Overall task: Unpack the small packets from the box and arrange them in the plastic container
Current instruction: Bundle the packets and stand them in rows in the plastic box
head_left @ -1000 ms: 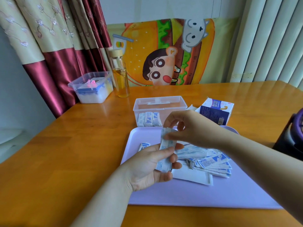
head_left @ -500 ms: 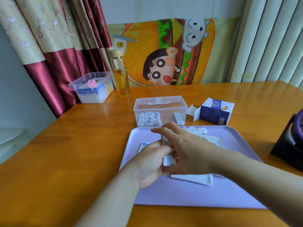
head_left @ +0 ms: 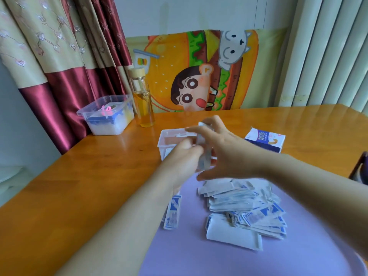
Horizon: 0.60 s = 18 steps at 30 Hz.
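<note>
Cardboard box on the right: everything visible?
The cardboard box is small, white on top with blue print and an orange shape, dark blue on its near side. It lies on the wooden table, beyond the purple tray, right of the clear container. The right hand hides its near left corner.

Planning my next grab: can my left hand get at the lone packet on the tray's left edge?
Probably yes, once freed: the left hand holds a stack of packets with the right hand, but the lone packet lies uncovered beside that forearm.
</note>
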Motion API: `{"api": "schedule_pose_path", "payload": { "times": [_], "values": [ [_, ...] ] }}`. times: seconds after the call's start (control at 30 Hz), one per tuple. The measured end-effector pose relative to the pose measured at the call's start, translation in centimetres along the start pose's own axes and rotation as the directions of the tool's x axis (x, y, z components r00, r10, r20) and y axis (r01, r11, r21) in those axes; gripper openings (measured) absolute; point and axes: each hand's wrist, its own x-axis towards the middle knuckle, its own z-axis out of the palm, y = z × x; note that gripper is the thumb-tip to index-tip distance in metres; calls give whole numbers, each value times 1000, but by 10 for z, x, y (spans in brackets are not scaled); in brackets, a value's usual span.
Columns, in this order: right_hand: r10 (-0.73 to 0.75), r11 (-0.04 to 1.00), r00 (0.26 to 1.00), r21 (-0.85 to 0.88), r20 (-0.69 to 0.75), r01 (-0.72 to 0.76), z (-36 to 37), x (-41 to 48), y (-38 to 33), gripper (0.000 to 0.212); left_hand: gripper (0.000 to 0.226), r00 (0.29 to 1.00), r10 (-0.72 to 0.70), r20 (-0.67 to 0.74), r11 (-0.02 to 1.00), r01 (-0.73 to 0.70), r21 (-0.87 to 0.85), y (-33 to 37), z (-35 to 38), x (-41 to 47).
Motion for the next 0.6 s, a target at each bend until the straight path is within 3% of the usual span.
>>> {"api": "schedule_pose_path", "payload": {
  "times": [0.07,0.1,0.2,0.3,0.4,0.5,0.6],
  "values": [
    [94,960,996,264,-6,-89,-15,16,11,91,23,999,16,-30,1000,-17,-25,8,-4,16],
    [177,889,984,431,-13,-154,-22,24,18,81,20,999,12,-38,997,-14,-72,11,-6,24],
    [391,570,917,763,75,-305,-29,43,42,49,19,1000,-16,-2,988,15,-155,18,-7,43],
    [437,441,890,833,126,-335,-26,57,55,18,18,999,-16,41,993,21,-115,21,-4,61],
    [502,380,859,867,100,-323,-22,71,68,9,17,999,-17,45,995,21,-95,21,-1,82],
    [558,438,829,832,46,-341,-17,86,84,8,22,999,-18,46,1000,18,-8,20,-2,102],
    [612,474,790,788,26,-393,-10,100,100,20,17,998,52,24,953,-57,299,21,-8,126]
  ]
}}
